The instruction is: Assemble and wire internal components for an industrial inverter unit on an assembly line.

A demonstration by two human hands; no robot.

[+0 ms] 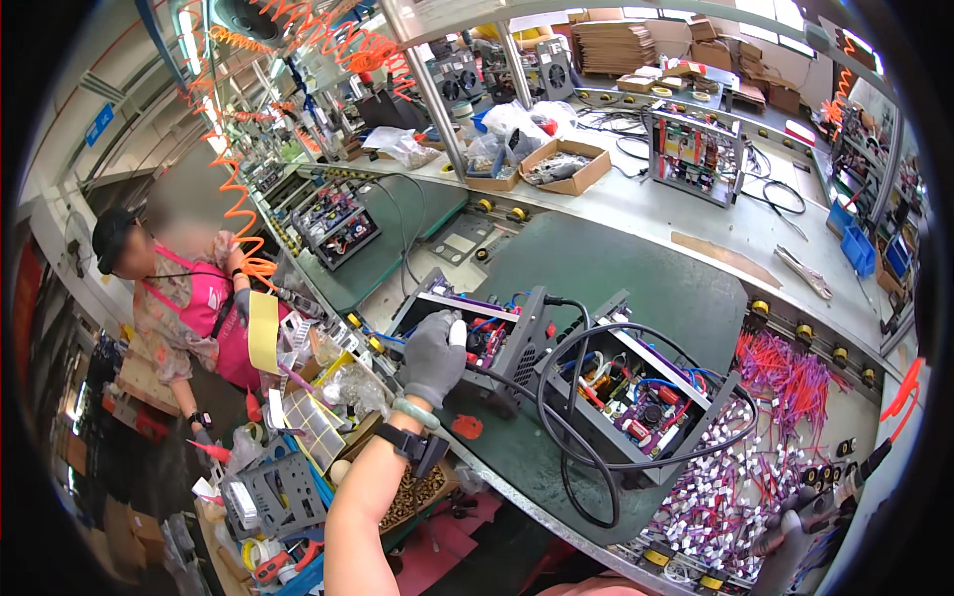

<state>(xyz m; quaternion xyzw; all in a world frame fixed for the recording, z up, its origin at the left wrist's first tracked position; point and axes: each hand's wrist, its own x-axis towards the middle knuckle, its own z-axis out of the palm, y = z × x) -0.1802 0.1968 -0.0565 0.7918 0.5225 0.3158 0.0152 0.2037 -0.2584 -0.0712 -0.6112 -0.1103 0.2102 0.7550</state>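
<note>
My left hand [435,356], in a grey glove with one white fingertip, is curled over the near-left corner of an open machine chassis [489,338] with wiring and circuit boards inside. Whatever its fingers grip is hidden. Just right of it a second open chassis [641,397] rests at a slant, a thick black cable [556,437] looped over it. At the lower right my right hand [790,541], gloved and dim, is at the edge of a heap of wire leads [720,487] with white connectors; its finger pose is unclear.
Both chassis sit on a green mat [596,263]. A box of brass-coloured fittings [417,492] and a parts-laden bench are at lower left. A person in a pink apron [204,298] stands at left. Another chassis [696,154] and a carton [566,167] occupy the far bench.
</note>
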